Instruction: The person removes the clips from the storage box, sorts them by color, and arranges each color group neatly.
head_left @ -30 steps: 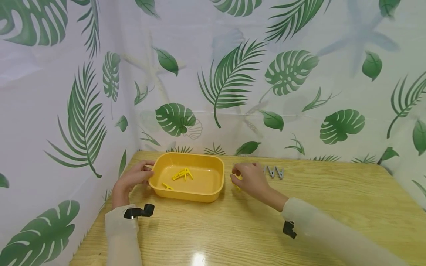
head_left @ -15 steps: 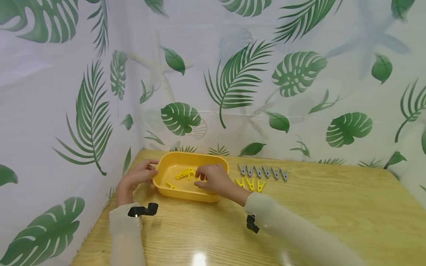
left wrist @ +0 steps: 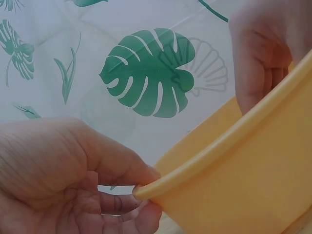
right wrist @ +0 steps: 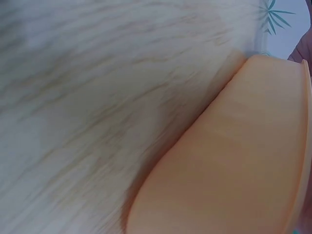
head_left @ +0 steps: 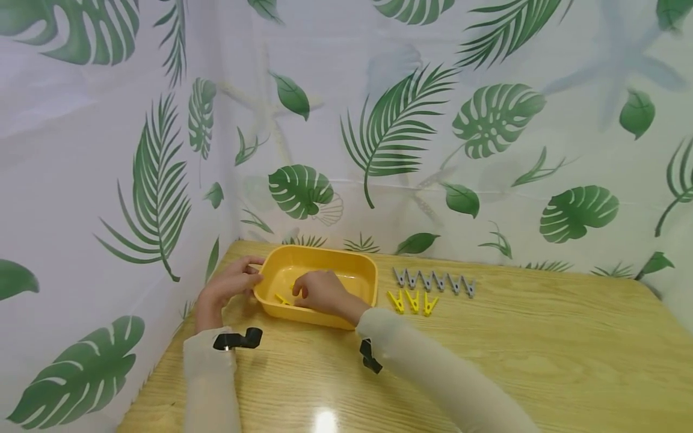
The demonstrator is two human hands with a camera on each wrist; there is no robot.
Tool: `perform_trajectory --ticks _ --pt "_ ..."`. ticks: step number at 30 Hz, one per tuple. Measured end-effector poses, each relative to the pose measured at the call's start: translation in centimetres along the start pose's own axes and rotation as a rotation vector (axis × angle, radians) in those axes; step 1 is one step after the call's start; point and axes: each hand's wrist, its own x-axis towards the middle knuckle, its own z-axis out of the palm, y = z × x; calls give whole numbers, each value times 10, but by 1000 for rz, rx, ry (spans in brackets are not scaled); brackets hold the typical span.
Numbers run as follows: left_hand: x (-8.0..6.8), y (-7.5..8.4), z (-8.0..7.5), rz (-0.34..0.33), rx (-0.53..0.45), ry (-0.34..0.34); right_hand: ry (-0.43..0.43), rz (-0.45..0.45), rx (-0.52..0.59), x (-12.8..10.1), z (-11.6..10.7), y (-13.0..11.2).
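A yellow plastic basin (head_left: 308,315) stands at the back left of the table. My left hand (head_left: 230,290) pinches its left rim; in the left wrist view the thumb lies over the rim and the fingers lie under it. My right hand (head_left: 323,292) reaches down inside the basin, fingers bent toward the yellow clothespins there; I cannot tell whether they hold one. One yellow clothespin (head_left: 282,299) shows near the basin's left front wall, and a bit of another peeks out beside my right fingers. In the right wrist view the basin wall (right wrist: 229,146) hides the right fingers.
Right of the basin, three yellow clothespins (head_left: 413,301) lie in a row on the wooden table (head_left: 487,355). Behind them runs a row of several grey clothespins (head_left: 426,281). A leaf-printed sheet (head_left: 379,144) hangs along the back and left.
My right hand has gone from the yellow row on the table leftward and down into the basin, uncovering three yellow clothespins. My left hand stays at the basin's rim.
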Motion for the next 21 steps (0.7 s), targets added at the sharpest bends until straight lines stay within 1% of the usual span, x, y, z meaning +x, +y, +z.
perform_trajectory --ticks 2,7,14,21 --pt "1 0 0 1 2 -2 -17 11 -25 4 2 -2" --pt "1 0 1 -11 7 4 -38 30 -48 11 5 -9" --pt "2 -1 1 -11 -4 3 -25 40 -106 13 6 -14" --pt "1 -3 0 -16 -11 4 -7 66 -115 13 6 -12"
